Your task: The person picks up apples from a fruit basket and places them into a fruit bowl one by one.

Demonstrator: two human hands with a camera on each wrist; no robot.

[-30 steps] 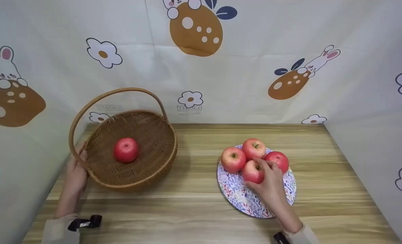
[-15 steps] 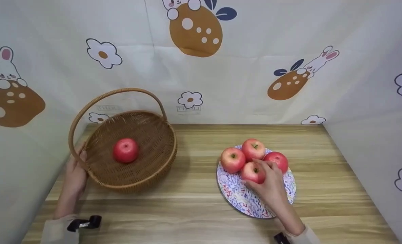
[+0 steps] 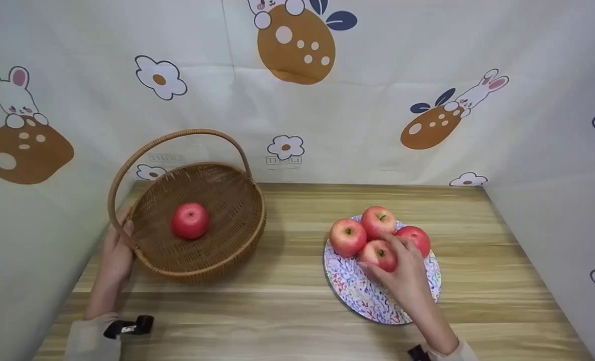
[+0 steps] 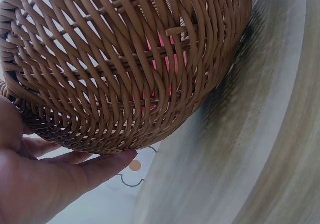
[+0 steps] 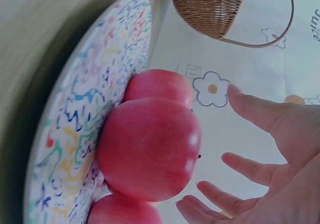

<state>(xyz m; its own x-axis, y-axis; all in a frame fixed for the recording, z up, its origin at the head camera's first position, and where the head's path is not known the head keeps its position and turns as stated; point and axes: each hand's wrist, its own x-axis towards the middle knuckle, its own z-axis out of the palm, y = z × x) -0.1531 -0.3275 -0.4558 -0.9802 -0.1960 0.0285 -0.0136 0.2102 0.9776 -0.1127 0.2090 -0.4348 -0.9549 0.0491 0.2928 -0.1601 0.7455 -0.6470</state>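
In the head view my left hand [image 3: 117, 255] is at the outer left side of a wicker basket [image 3: 227, 200] with a tall arched handle. Its fingers lie nearly straight against the woven wall [image 4: 125, 84] in the left wrist view. One red apple [image 3: 190, 220] sits inside the basket. My right hand [image 3: 405, 271] is over the front apple [image 3: 378, 255] on a round, colourfully speckled plate [image 3: 352, 291]. In the right wrist view, its thumb and fingers are spread above the near apple [image 5: 150, 146], with a gap between.
Behind the front apple are a left apple [image 3: 348, 237], a back apple [image 3: 379, 221] and a right apple [image 3: 414, 239], grouped on the plate. The wooden table [image 3: 297, 301] meets a patterned cloth wall [image 3: 357, 125] at the back; similar cloth rises on both sides.
The head view has shifted slightly, so the basket and plate appear a little further right. Both hands keep nearly the same places by the basket and front apple.
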